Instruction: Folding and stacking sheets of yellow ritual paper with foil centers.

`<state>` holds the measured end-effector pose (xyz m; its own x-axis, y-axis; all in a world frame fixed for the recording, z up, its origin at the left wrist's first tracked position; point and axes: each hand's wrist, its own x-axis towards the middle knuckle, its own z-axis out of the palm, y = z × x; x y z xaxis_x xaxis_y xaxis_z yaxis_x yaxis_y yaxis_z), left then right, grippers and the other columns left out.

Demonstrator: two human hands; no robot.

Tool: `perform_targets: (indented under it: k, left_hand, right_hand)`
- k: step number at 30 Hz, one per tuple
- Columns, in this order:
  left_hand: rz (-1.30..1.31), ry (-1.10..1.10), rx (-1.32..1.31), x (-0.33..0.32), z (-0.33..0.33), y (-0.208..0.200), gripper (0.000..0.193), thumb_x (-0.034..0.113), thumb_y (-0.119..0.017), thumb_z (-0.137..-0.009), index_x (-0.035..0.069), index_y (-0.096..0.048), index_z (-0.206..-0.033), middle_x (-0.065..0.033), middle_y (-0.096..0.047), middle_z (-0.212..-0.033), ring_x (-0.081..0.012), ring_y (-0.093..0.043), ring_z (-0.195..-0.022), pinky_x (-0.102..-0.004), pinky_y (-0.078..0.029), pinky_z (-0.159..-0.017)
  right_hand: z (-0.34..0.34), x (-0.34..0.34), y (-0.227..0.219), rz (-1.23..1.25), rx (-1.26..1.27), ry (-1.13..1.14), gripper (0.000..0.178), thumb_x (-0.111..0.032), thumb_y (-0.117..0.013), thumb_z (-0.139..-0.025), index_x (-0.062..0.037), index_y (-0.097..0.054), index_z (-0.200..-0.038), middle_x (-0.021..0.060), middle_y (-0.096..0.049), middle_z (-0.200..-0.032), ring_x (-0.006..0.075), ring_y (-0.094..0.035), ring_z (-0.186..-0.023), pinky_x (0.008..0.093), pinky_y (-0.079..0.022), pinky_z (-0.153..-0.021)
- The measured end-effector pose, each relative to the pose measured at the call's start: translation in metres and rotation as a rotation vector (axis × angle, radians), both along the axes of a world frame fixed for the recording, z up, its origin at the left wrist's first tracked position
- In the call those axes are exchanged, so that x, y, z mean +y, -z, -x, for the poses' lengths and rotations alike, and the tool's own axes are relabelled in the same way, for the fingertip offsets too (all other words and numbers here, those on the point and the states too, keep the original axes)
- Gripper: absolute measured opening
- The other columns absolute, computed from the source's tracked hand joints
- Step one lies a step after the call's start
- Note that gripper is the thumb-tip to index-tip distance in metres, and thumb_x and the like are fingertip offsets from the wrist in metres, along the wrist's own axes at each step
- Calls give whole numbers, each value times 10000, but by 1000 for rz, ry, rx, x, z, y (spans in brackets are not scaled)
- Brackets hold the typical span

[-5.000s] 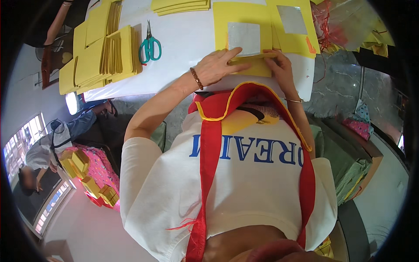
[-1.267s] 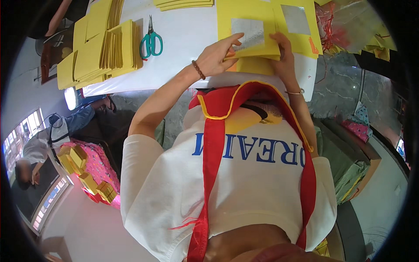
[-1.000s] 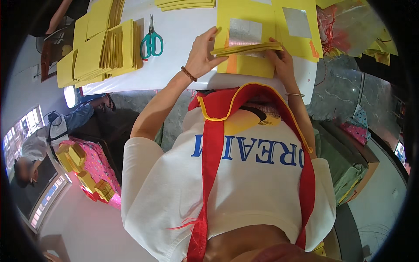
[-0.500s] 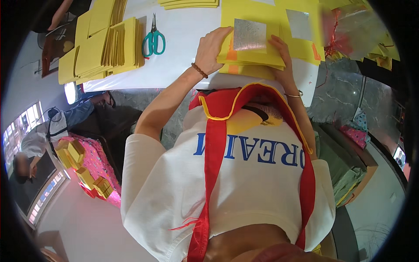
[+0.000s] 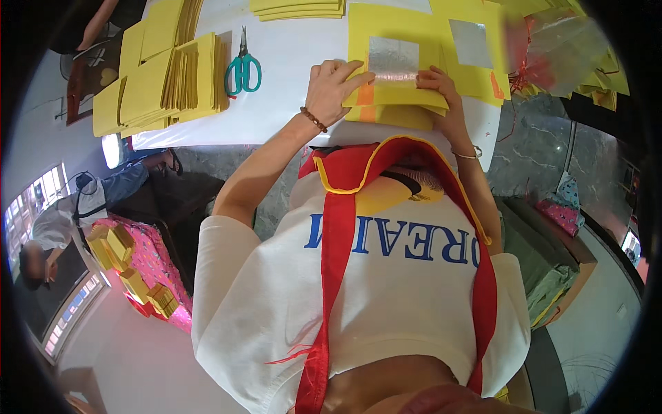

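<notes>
On the white table in front of me lies a yellow paper sheet with a shiny silver foil square (image 5: 394, 56) and an orange strip. The sheet's near part curves over in a fold (image 5: 403, 100), with more yellow paper (image 5: 396, 119) under it at the table's edge. At the fold's left side, my left hand (image 5: 331, 90) grips the paper, its index finger reaching beside the foil. My right hand (image 5: 442, 93) closes on the right side, fingertips curled on top at the foil's lower corner. Part of the right thumb is hidden by the paper.
Teal-handled scissors (image 5: 243, 70) lie left of the paper. Beyond them stand stacks of folded yellow paper (image 5: 148, 86). Another foil-marked yellow sheet (image 5: 472, 79) lies to the right, near a clear plastic bag (image 5: 562, 52). Someone (image 5: 52, 228) is at far left.
My fingers on both hands have slid from the paper's sides onto its top, by the foil. The foil now bends along its lower part, and the near fold sits slightly lower.
</notes>
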<state>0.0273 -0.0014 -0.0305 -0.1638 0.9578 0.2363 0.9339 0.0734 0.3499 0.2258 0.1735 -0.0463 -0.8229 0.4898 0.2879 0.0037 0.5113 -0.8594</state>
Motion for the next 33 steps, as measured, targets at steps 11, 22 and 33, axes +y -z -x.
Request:
perform_targets:
  k: [11, 22, 33]
  left_hand:
    - [-57, 234, -54, -29, -6, -6, 462, 174, -669, -664, 136, -589, -1117, -25, -573, -1128, -240, -490, -1033, -365, -347, -848]
    - [-10, 386, -65, 0, -39, -9, 496, 169, -658, -659, 112, -553, -1140, -49, -530, -1137, -213, -491, -997, -362, -356, -791]
    - [-501, 42, -961, 49, 47, -37, 944, 57, -736, -668, 102, -164, -1417, -143, -376, -1323, -272, -336, -1251, -400, -278, -1014]
  right_hand:
    - [-41, -28, -12, -80, -322, 208, 471, -180, -661, -784, -107, -506, -1222, 140, -478, -1264, 293, -400, -1218, 411, -359, -965]
    - [-44, -60, -5, 1035, 222, 110, 436, -215, -510, -917, -32, -394, -1296, 81, -528, -1157, 206, -521, -1091, 341, -452, -888]
    - [-30, -54, -91, 179, 40, 174, 280, -13, -516, -866, 10, -548, -1143, 102, -597, -1123, 183, -546, -1057, 279, -407, -906]
